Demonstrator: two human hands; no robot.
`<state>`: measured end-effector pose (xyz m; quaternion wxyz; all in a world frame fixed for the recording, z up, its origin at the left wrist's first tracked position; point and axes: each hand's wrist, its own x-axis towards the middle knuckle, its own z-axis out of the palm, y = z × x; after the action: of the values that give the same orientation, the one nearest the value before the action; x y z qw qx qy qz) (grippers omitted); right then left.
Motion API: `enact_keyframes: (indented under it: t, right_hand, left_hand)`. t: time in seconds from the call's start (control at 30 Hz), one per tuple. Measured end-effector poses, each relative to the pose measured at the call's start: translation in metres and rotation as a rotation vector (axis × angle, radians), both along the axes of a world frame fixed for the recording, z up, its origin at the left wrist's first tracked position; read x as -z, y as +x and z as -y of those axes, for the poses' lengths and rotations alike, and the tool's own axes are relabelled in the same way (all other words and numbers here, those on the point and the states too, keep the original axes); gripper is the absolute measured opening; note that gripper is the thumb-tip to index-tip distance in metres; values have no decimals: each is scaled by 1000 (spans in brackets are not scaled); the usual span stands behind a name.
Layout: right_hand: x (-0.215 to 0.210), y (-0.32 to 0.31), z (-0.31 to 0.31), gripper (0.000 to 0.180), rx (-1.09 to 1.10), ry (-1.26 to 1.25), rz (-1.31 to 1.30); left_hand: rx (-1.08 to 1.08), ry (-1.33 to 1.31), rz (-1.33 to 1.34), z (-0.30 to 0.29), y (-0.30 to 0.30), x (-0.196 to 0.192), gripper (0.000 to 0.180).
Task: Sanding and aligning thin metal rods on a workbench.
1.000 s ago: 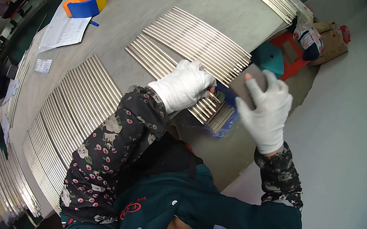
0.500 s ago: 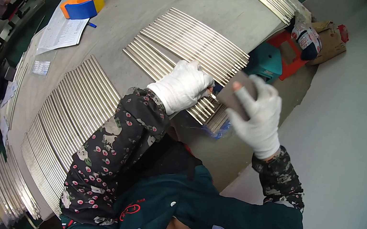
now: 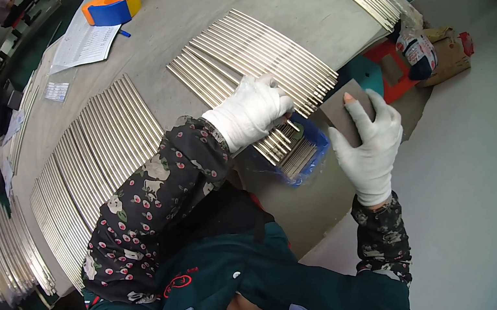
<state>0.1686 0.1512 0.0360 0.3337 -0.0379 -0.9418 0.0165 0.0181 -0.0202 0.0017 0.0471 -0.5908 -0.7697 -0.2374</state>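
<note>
I count two gloved hands. My left hand point(image 3: 250, 112), fingers together, presses flat on one fan of metal rods point(image 3: 257, 64) at frame centre on the counter point(image 3: 173, 17); their long axes run upper left to lower right. My right hand point(image 3: 368, 145) pinches one brown abrasive pad point(image 3: 342, 113), just right of them. One blue tray point(image 3: 307, 158) sits under the rod ends.

We count two gloved hands, left point(image 3: 250, 111) and right point(image 3: 369, 150), one brown pad point(image 3: 340, 114), one blue tray point(image 3: 307, 158), one tape roll point(image 3: 113, 5), and four spreads of metal rods point(image 3: 258, 58) too many to count singly.
</note>
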Motion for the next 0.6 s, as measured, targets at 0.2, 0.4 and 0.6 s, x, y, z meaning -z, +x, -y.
enact_keyframes:
  t: [0.2,0.4,0.6]
  right_hand:
    - [7,5,0,55,-23,-54,31]
    - [7,8,4,55,-68,-61,67]
    - [3,7,9,56,-87,-72,91]
  left_hand:
    - [65,53,-18,11,1,-5,14]
    - [56,-202,8,19,7,-13,16]
    - [101,-123,111,13,-3,-1,11]
